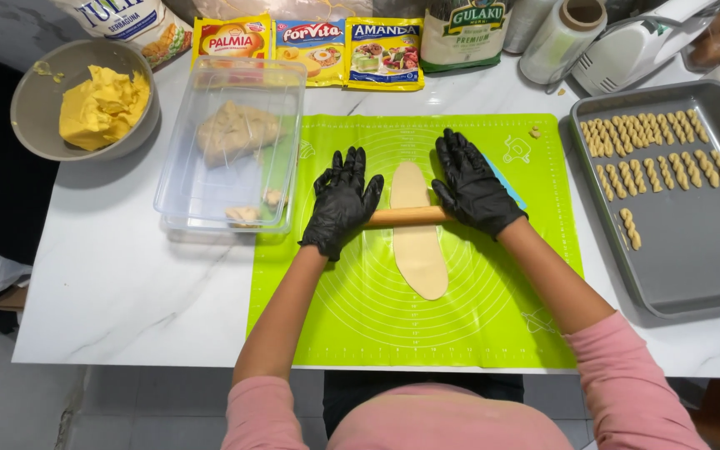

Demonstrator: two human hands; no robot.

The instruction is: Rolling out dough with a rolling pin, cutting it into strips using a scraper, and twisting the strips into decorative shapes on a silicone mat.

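Item: wooden rolling pin (407, 217), lying crosswise over a long oval strip of pale dough (417, 242), roughly a third of the way down the strip from its far end. Strip of dough lies flat near the centre of a bright green silicone baking mat (477, 308) printed with concentric rings, the mat spread on a white marbled table (118, 283). Left hand (341, 202), in a black glove, laid flat on the left end of the pin, fingers spread and pointing away from the body, palm pressing down rather than closing around it. Right hand (470, 185), likewise gloved in black, laid flat on the right end of the pin, fingers extended and slightly fanned, nothing pinched. Pink sleeves visible on both upper arms. Left of the mat, overlapping its edge: clear rectangular plastic container (210, 196) holding a lump of beige dough (235, 132) and small scraps. Far left: grey bowl (43, 92) with a mound of yellow fat (103, 107). Right of the mat: grey metal baking tray (693, 250) carrying rows of small twisted dough pieces (652, 154) at its far end, one stray piece nearer. Along the far edge: several yellow sachets (310, 50), a roll of plastic film (562, 37), a white hand mixer (627, 50).
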